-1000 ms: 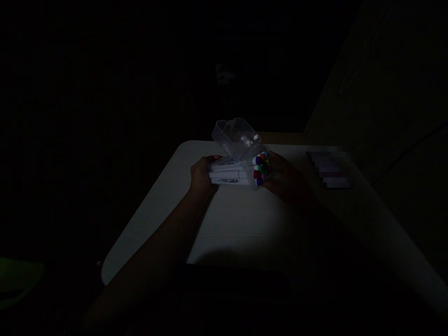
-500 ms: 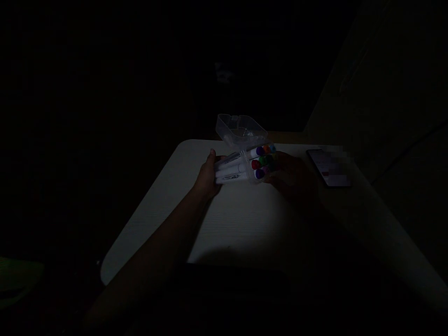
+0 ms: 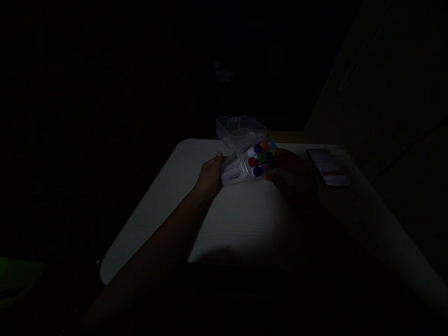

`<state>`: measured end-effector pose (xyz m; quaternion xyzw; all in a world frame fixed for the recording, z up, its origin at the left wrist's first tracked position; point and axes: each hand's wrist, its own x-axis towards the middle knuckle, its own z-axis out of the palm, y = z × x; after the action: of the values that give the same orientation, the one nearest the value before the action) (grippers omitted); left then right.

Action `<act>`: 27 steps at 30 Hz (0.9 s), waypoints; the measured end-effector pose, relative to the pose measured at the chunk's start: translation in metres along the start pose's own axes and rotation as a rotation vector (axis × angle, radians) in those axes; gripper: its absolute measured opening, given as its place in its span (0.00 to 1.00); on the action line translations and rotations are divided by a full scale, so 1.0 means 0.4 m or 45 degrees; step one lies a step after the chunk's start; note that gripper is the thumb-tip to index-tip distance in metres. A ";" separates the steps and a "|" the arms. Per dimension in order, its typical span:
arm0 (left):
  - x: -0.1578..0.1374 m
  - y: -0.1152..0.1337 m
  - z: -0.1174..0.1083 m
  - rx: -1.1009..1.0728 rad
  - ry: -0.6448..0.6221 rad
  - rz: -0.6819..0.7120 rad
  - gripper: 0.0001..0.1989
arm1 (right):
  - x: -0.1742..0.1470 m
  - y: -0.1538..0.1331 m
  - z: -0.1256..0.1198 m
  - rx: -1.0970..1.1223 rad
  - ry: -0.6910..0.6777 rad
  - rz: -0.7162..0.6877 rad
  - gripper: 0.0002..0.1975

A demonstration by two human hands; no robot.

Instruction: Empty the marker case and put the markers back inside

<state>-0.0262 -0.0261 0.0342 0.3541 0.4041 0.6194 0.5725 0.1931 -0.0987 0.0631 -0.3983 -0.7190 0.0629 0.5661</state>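
A clear plastic marker case (image 3: 241,156) is held tilted above the table, its hinged lid (image 3: 241,128) swung open at the far side. Several white markers (image 3: 233,176) lie in it, their coloured ends in purple, red, green, orange and blue facing right. My left hand (image 3: 209,176) is closed around the left end of the case, thumb on top. In deep shade, my right hand (image 3: 294,175) curves around the right end beside the coloured ends, with fingers behind and thumb below; its exact contact is hard to see.
The pale table (image 3: 168,186) has rounded corners. A phone (image 3: 327,170) with a lit screen lies at its right side. A dark cable (image 3: 406,154) runs along the wall at right. Something green (image 3: 21,277) shows at lower left. Most of the room is dark.
The case's left end has shifted slightly right along with my left hand. The markers' coloured ends now lean a little further up. My right hand stays at the right end.
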 end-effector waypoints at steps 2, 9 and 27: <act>-0.001 -0.004 0.002 0.044 0.016 0.035 0.26 | 0.003 -0.009 -0.003 -0.021 -0.005 -0.014 0.16; 0.001 -0.018 -0.008 0.081 -0.069 0.216 0.36 | 0.002 -0.010 -0.004 -0.100 0.058 0.072 0.19; -0.079 -0.030 0.030 0.581 -0.511 0.433 0.33 | 0.015 -0.014 -0.025 -0.168 0.197 -0.005 0.20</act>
<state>-0.0075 -0.0563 0.0293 0.6501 0.3468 0.5174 0.4353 0.1988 -0.1023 0.0745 -0.4369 -0.6765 -0.0165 0.5926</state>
